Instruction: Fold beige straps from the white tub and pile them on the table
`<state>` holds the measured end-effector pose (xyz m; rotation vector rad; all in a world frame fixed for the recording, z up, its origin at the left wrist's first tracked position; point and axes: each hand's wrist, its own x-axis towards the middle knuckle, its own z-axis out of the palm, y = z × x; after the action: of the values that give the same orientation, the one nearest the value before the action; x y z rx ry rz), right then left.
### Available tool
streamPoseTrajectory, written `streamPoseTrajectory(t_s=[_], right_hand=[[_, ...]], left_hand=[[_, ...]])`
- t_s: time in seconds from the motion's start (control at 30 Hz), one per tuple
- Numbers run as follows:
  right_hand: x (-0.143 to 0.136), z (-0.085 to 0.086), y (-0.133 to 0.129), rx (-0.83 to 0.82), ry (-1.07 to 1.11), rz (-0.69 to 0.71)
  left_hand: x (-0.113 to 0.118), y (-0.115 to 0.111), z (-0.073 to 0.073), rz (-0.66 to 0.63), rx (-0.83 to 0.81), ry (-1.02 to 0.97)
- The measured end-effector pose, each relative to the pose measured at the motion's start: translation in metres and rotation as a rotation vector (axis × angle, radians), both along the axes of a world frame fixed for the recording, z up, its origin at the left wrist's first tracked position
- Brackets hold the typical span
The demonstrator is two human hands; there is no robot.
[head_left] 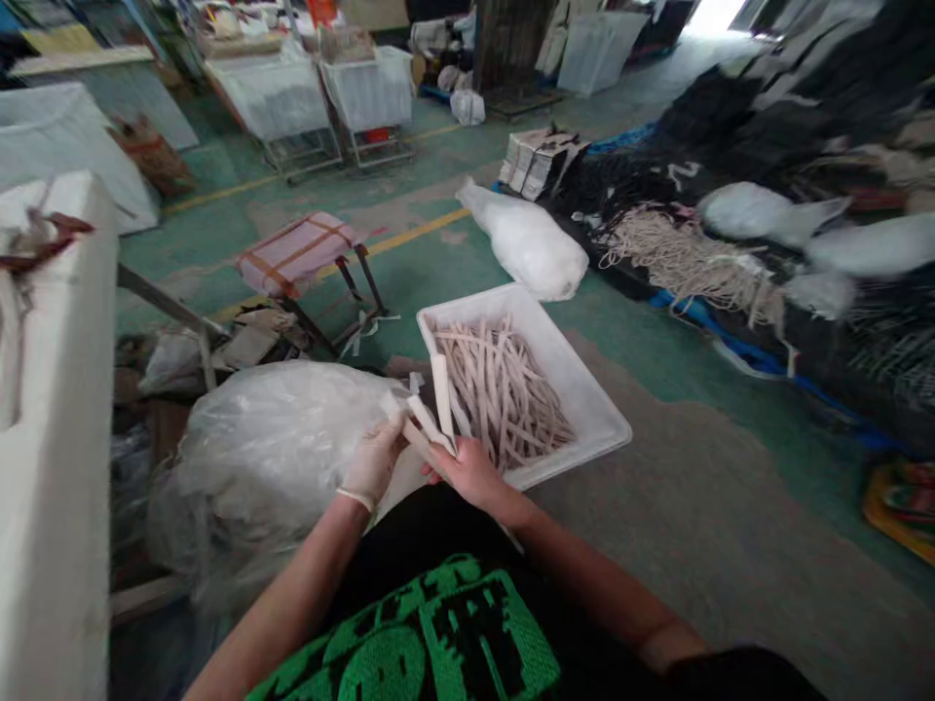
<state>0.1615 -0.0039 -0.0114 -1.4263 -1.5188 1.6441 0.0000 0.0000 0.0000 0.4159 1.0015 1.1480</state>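
Observation:
My left hand (376, 456), in a pale glove, pinches one end of some flat off-white strips (426, 419). Bare and to the right of it, my right hand (467, 469) is closed around the same strips, whose loose ends stick up. Just beyond my hands a white plastic bin (584, 394) sits at an angle, holding a tangle of similar beige strips (501, 389). Beside my left forearm bulges a large clear plastic bag (278, 428). The inner fingers of my right hand are partly hidden.
A stool with a pink padded top (299, 251) stands ahead to the left. A white table edge (55, 506) runs along my left. A filled white bag (537, 248) lies on the green floor beyond the bin. Cord bundles (687, 258) and dark piles fill the right side. Wheeled carts (274, 102) stand farther back.

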Motion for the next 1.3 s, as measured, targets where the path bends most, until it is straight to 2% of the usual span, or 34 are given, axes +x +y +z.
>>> streamPoseTrajectory(t_s=[0.07, 0.13, 0.23, 0.3, 0.47, 0.5, 0.67, 0.73, 0.87, 0.93, 1.03, 1.1, 1.23, 1.3], right_hand=[[0.003, -0.001, -0.009, 0.01, -0.03, 0.041], [0.003, -0.003, -0.013, 0.026, -0.045, 0.049], [-0.002, -0.003, -0.008, 0.066, -0.036, -0.006], [-0.004, -0.002, -0.005, 0.059, -0.002, -0.024], [0.0, 0.001, -0.01, 0.06, -0.055, 0.081], [0.0, 0.001, -0.01, 0.059, -0.064, 0.08], [-0.003, -0.002, -0.002, 0.036, 0.03, -0.046], [-0.001, -0.003, -0.002, 0.021, 0.037, -0.009], [0.002, -0.005, -0.011, 0.011, -0.047, 0.105], [0.0, -0.005, -0.011, 0.017, -0.06, 0.071], [-0.006, -0.002, -0.004, 0.013, 0.014, -0.029], [-0.006, 0.001, 0.0, -0.043, 0.093, -0.056], [0.001, 0.003, -0.006, -0.096, 0.111, 0.037], [0.003, 0.003, -0.011, -0.088, 0.088, 0.057]], left_hand=[[-0.009, 0.005, -0.005, 0.099, 0.002, 0.064], [-0.01, 0.004, -0.008, 0.106, 0.01, 0.083], [0.0, -0.004, -0.009, -0.065, 0.037, 0.022], [0.004, -0.007, -0.007, -0.114, 0.052, 0.011], [-0.004, -0.003, -0.011, 0.083, 0.011, 0.069], [-0.003, -0.003, -0.012, 0.073, 0.012, 0.072], [0.01, -0.009, -0.009, -0.142, 0.058, 0.039], [0.003, -0.004, -0.006, -0.093, 0.052, 0.038], [-0.014, 0.006, -0.006, 0.112, 0.033, 0.095], [-0.011, 0.002, -0.008, 0.067, 0.032, 0.089], [0.004, -0.007, -0.008, -0.109, 0.045, 0.052], [0.007, -0.008, -0.006, -0.14, 0.048, 0.044], [-0.01, 0.005, 0.0, 0.075, 0.037, 0.082], [-0.014, 0.007, 0.002, 0.108, 0.031, 0.088]])
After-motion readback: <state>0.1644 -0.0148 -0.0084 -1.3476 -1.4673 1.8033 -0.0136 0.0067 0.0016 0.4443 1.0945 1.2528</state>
